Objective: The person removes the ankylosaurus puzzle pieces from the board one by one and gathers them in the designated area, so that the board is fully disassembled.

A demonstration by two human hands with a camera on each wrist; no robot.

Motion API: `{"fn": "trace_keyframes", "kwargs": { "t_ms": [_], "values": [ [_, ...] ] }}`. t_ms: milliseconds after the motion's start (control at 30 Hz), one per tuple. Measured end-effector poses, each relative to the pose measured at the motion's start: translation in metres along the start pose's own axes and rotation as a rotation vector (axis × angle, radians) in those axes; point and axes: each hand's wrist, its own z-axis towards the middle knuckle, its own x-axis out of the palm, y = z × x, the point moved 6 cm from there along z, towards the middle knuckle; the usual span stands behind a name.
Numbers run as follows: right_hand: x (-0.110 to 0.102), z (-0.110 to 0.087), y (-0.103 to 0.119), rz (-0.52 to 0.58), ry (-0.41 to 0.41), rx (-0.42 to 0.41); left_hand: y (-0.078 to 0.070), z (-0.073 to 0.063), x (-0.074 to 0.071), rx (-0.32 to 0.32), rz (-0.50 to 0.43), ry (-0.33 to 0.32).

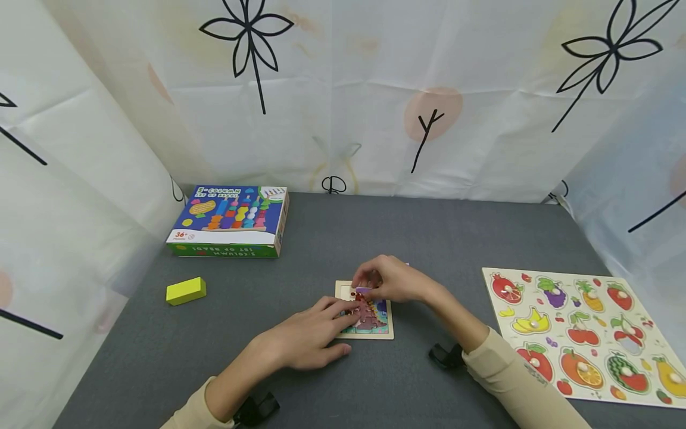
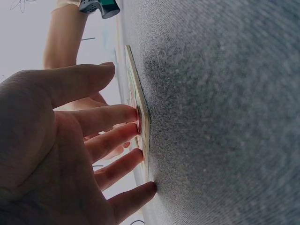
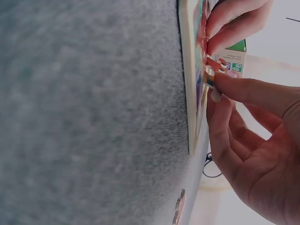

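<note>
A small wooden-framed jigsaw puzzle (image 1: 375, 336) with a dinosaur picture lies flat on the table between both hands. The fingers of my left hand (image 1: 305, 336) are spread, and in the left wrist view several straight fingertips (image 2: 137, 154) press on the puzzle's face and edge. My right hand (image 1: 399, 280) is over the puzzle's upper part. Between its thumb and index finger it pinches a small jigsaw piece (image 3: 209, 79), which is tilted close over the board. That hand hides the puzzle's upper right corner in the head view.
A bead-set box (image 1: 230, 217) stands at the back left, with a yellow block (image 1: 186, 291) in front of it. At the right lies a fruit peg board (image 1: 557, 310), partly under the right sleeve. A loose flat piece (image 3: 179, 207) rests beyond the puzzle.
</note>
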Motion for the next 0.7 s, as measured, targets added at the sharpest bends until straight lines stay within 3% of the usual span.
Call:
{"fn": "trace_keyframes", "kwargs": {
  "t_ms": [367,700],
  "values": [
    [-0.010,-0.013,-0.006,0.134,0.002,-0.027,0.001,0.001,0.002,-0.004,0.012,0.004],
    [-0.035,-0.035,-0.028,0.244,-0.021,0.043,0.001,0.001,0.002,-0.008,0.014,-0.005]
  ]
}}
